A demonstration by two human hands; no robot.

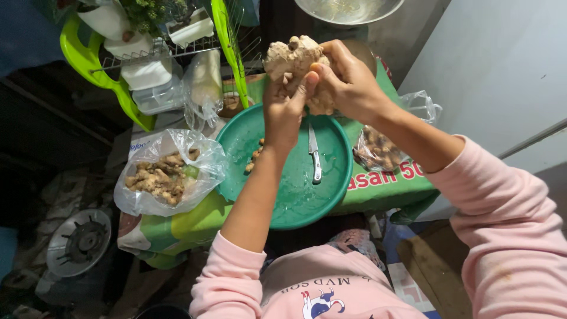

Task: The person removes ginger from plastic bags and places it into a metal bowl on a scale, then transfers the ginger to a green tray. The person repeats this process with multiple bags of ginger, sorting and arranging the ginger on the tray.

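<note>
Both my hands hold one big knobbly piece of ginger root above the far rim of a round green basin. My left hand grips it from below, thumb up against it. My right hand wraps its right side. In the basin lie a small knife with a metal blade and a few ginger bits near the left wall. My sleeves are pink.
A clear plastic bag of ginger roots sits left of the basin, another bag on the right. A green dish rack with white containers stands behind. A metal bowl is at the top. A stove burner lies lower left.
</note>
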